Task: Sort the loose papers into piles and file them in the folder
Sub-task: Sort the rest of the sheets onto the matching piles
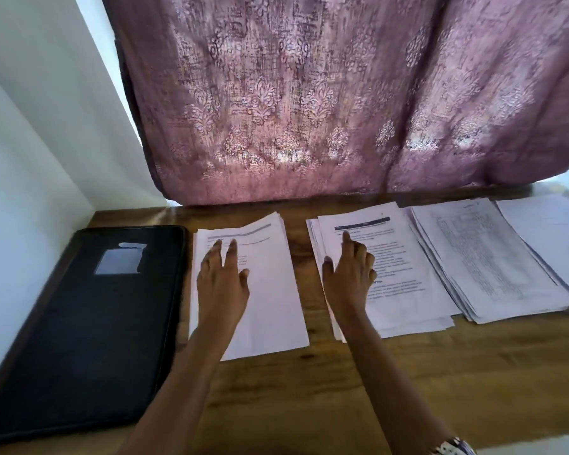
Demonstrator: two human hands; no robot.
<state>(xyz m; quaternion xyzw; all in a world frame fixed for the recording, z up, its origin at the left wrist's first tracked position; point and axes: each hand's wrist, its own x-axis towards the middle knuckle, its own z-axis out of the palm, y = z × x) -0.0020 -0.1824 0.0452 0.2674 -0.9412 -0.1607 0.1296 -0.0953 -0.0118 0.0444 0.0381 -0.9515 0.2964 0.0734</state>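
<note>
A closed black folder [89, 326] with a torn label lies at the left of the wooden table. Beside it is a pile of printed papers [270, 300], and my left hand [222, 284] rests flat on it with fingers spread. A second pile with a dark heading bar [404, 257] lies to its right. My right hand [350, 274] lies on that pile's left part, index finger pointing at the top lines. Further right sit a pile of densely printed sheets [486, 257] and a pile of blank-looking sheets [552, 231].
A purple patterned curtain [326, 100] hangs down to the table's far edge. A white wall [30, 142] borders the left side. Bare wooden table [342, 389] stretches between the piles and me. A watch [450, 446] is on my right wrist.
</note>
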